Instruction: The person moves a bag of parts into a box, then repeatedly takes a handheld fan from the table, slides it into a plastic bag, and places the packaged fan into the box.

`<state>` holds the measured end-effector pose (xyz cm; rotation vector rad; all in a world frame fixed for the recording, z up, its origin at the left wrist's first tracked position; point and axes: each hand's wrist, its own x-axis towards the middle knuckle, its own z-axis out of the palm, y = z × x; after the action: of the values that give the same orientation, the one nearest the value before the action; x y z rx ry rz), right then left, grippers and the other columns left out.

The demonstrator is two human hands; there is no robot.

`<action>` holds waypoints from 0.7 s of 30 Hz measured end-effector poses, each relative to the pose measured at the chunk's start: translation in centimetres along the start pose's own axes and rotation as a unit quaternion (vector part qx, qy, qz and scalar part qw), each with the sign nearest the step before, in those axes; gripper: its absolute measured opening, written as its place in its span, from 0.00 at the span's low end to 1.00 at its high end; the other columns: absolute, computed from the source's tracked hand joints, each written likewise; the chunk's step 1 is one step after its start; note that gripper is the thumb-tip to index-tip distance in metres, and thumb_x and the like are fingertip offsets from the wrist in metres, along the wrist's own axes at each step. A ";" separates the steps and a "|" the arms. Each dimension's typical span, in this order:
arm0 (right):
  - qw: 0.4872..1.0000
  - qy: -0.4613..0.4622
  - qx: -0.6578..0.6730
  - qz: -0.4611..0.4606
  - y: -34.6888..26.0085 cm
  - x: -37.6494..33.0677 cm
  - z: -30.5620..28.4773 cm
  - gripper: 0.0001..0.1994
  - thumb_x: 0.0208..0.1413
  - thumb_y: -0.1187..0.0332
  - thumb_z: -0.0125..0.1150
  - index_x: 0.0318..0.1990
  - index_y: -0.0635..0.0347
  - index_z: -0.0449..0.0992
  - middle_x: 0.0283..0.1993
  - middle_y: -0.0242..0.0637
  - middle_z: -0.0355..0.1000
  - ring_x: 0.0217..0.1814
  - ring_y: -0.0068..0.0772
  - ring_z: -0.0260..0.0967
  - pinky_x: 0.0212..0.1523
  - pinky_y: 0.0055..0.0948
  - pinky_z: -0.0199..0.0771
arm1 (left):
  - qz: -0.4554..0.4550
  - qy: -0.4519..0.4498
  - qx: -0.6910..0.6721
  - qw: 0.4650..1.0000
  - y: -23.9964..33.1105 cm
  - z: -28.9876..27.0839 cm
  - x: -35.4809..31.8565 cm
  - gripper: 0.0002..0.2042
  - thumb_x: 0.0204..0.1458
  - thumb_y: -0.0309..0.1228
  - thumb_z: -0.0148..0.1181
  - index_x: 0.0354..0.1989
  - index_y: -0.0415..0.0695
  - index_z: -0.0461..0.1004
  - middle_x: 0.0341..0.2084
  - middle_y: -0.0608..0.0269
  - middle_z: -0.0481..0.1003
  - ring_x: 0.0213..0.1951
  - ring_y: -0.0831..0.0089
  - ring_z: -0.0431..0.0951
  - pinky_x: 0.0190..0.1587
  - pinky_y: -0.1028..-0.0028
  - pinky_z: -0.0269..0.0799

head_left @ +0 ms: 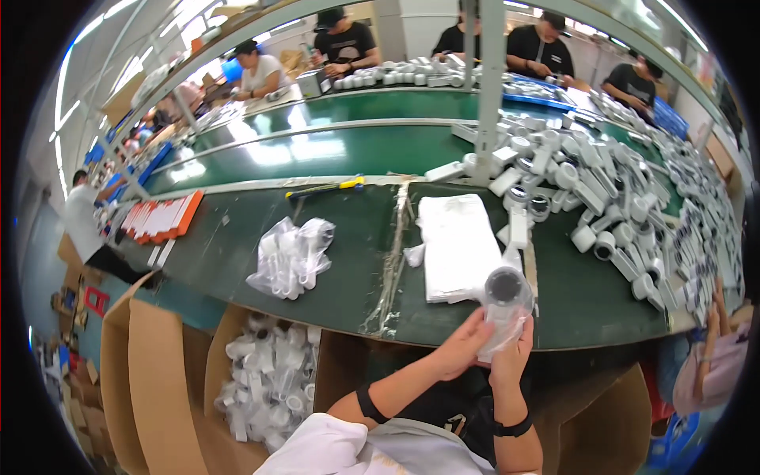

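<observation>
Both hands hold a white handheld device with a round grey head (507, 286) at the front edge of the bench, with clear plastic film around it. My left hand (461, 347) is closed on the film from the left side. From the right, my right hand (513, 355) grips its lower part. Just beyond lies a stack of flat white bags or sheets (455, 245). A large heap of similar white devices (606, 202) spreads over the right side. Left of the stack sits a small group of white pieces in clear plastic (291, 257).
A yellow and black tool (326, 188) lies near the back rail. An orange tray of white pieces (162, 218) stands at left. Below the bench edge, an open cardboard box (218, 360) holds bagged devices. A metal post (488, 95) rises behind the bench; several people work beyond the green conveyor (317, 146).
</observation>
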<state>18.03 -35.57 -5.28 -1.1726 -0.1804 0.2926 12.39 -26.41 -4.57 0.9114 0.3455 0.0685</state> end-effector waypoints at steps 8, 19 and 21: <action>0.884 -0.010 -0.379 -0.275 -1.3 0.9 0.8 0.08 0.62 0.70 0.56 0.41 0.66 0.76 0.36 0.39 0.71 0.34 0.30 0.68 0.38 0.26 0.68 | 0.092 0.026 -0.056 0.994 3.0 -4.5 -2.2 0.20 0.63 0.36 0.52 0.60 0.42 0.59 0.43 0.60 0.75 0.40 0.71 0.79 0.27 0.73 0.80; 0.898 -0.169 -0.356 -0.197 0.8 1.4 -0.2 0.06 0.57 0.72 0.61 0.38 0.65 0.79 0.25 0.38 0.71 0.23 0.24 0.65 0.26 0.23 0.65 | 0.286 0.431 0.336 0.787 8.7 -16.2 -4.8 0.18 0.54 0.30 0.64 0.50 0.34 0.71 0.37 0.54 0.77 0.28 0.75 0.77 0.21 0.77 0.73; 0.919 -0.140 -0.335 -0.155 1.5 2.0 -0.7 0.07 0.58 0.70 0.61 0.37 0.65 0.79 0.26 0.38 0.73 0.23 0.24 0.66 0.26 0.23 0.67 | 0.284 0.519 0.515 0.620 8.9 -20.6 -4.9 0.20 0.52 0.33 0.65 0.50 0.34 0.72 0.36 0.51 0.77 0.30 0.68 0.78 0.27 0.71 0.74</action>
<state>19.91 -34.98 -6.98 -1.7502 -0.7575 0.1130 1.90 -6.25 -7.86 2.0843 1.2514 1.1374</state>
